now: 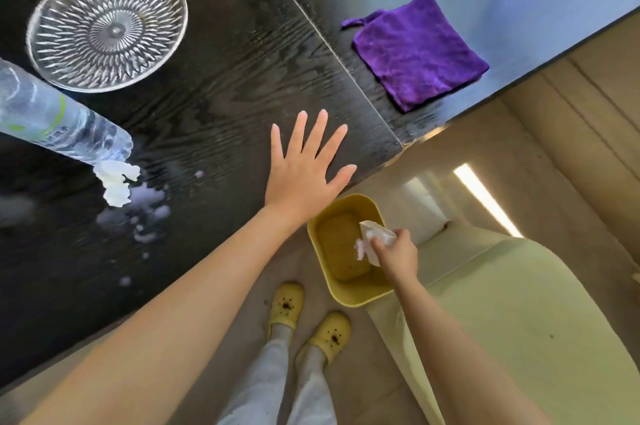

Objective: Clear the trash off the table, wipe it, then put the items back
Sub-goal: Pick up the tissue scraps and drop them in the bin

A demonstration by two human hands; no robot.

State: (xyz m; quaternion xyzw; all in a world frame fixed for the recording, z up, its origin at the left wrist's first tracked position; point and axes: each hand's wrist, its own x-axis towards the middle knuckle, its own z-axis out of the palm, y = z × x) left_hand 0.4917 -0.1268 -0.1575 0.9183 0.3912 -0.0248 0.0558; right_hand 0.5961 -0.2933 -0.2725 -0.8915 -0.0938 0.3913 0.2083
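Note:
My left hand (304, 165) lies flat with fingers spread on the black table (214, 85) near its edge. My right hand (396, 253) pinches crumpled white paper trash (372, 241) over the open yellow bin (337, 296) on the floor. Another crumpled white scrap (116, 182) sits on the table at the left, beside a clear plastic bottle (52, 116). White smears and crumbs (142, 210) spread around it. A clear glass plate (107, 26) stands at the back left. A folded purple cloth (419, 50) lies at the table's far right.
A pale green chair seat (519, 320) stands to the right of the bin. My feet in yellow clogs (308, 324) are on the beige floor below the table's edge. A seam (325, 40) runs across the tabletop between my left hand and the cloth.

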